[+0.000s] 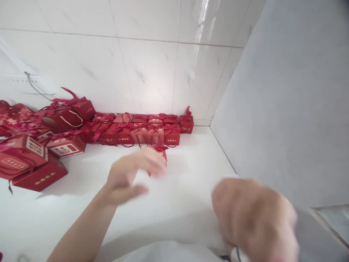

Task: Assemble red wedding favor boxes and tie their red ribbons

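Note:
My left hand (133,174) hovers over the white table with thumb and fingers spread apart, and nothing shows between them. Just behind its fingertips stands a small red gift box (164,154) with a ribbon bow, partly hidden by the fingers. Whether the fingers touch that box I cannot tell. At the lower right, close to the camera, is my right hand (253,218). It looks curled, but motion smears it and its fingers cannot be made out. Further back, a row of red gift boxes (122,136) with bows lines the wall.
More red boxes (40,176) are piled at the left, some showing white printed labels. White tiled wall (147,72) closes off the back of the white table (180,189). A grey wall (286,102) borders the right side. A grey cable (36,87) hangs at the upper left.

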Demonstrator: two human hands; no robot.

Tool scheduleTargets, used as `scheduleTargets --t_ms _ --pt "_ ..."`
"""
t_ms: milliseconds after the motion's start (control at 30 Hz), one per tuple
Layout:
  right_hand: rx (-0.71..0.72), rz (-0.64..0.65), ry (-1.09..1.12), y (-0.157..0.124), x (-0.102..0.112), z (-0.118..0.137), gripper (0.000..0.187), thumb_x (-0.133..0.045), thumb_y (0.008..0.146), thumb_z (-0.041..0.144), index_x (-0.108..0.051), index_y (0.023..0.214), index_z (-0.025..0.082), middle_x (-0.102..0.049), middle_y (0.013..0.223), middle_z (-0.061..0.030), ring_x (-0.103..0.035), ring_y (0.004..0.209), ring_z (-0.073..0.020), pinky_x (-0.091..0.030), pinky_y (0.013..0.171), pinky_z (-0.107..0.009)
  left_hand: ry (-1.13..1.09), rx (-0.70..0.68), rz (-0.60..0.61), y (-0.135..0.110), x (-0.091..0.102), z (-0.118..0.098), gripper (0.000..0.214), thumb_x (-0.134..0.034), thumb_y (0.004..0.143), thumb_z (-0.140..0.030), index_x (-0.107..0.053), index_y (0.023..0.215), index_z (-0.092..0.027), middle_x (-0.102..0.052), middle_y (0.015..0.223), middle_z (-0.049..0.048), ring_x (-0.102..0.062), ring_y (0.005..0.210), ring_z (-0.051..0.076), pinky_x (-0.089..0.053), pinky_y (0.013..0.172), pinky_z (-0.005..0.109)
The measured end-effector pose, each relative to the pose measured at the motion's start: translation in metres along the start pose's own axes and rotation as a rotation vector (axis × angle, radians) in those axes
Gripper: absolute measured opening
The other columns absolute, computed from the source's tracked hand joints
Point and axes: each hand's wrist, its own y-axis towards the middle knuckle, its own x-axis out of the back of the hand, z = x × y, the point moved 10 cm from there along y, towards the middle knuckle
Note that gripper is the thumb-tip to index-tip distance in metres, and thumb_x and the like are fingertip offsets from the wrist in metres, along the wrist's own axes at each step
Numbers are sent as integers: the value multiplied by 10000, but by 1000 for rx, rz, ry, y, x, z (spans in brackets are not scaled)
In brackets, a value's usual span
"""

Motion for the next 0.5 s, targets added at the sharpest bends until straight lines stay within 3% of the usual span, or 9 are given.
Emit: scheduleTargets --t_ms 67,100,133,200,300,400,500 --pt "7 -41 60 29 -2 -38 173 -674 840 515 -670 862 344 -653 712 24 -644 658 -112 -534 656 -223 187 51 -434 -19 44 51 341 -571 908 -454 -636 1195 -283 -628 1224 78 -580 1178 259 -475 1021 425" --pt "-14 -132 56 39 1 -65 127 -590 922 437 -653 949 330 -670 822 7 -656 772 -120 -540 750 -254 242 105 -558 -34 56 81 452 -523 915 -532 -576 1281 -273 -546 1352 91 -491 1293 287 -405 1091 470" --pt "-69 -336 50 40 13 -98 142 -559 943 420 -640 977 309 -674 906 -8 -654 869 -138 -533 841 -295 275 176 -590 -48 59 113 557 -494 908 -599 -512 1355 -268 -454 1451 96 -396 1376 302 -324 1150 493" --pt "-190 -621 79 28 21 -166 250 -540 935 482 -613 1057 277 -652 1134 -46 -614 1094 -193 -477 1000 -394 256 288 -588 -74 56 169 661 -443 914 -649 -398 1447 -260 -324 1551 97 -261 1459 299 -195 1214 484" --pt "-330 -678 140 4 2 -251 471 -512 911 592 -540 1274 292 -507 1422 -58 -433 1360 -236 -314 1152 -474 165 357 -500 -98 43 216 849 -503 876 -673 -208 1537 -229 -144 1622 116 -101 1507 299 -106 1242 444" --pt "-377 -643 158 -17 -13 -293 625 -568 868 622 -445 1407 330 -364 1551 -12 -272 1465 -222 -154 1221 -462 -11 443 -327 -103 21 238 1070 -633 817 -630 8 1563 -210 -107 1622 158 -131 1500 324 -157 1232 476" --pt "-402 -654 203 -28 -16 -309 695 -576 856 635 -406 1444 307 -370 1552 -20 -282 1463 -216 -171 1221 -447 -116 525 -195 -101 4 245 1185 -747 760 -537 70 1556 -216 -228 1583 192 -289 1447 349 -253 1195 526"
